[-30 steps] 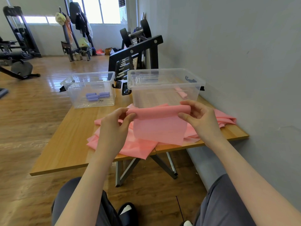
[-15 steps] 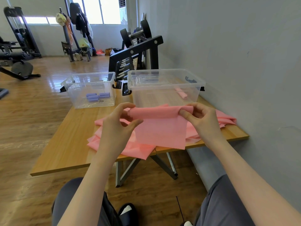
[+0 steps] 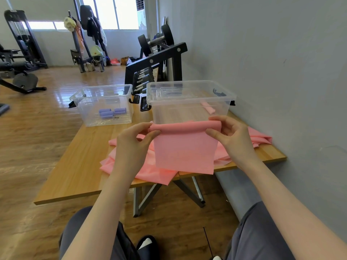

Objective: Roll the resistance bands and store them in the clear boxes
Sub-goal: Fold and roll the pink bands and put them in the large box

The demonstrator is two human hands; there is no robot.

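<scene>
Pink band (image 3: 185,147) before clear box (image 3: 189,111), dumbbell rack (image 3: 155,66) behind.

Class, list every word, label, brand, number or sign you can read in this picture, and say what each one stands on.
No text here can be read.
Barcode sticker on the front wall of the left clear box: bars show, its digits are too small to read.
Pink band, right clear box, dumbbell rack: no lettering shows.
</scene>
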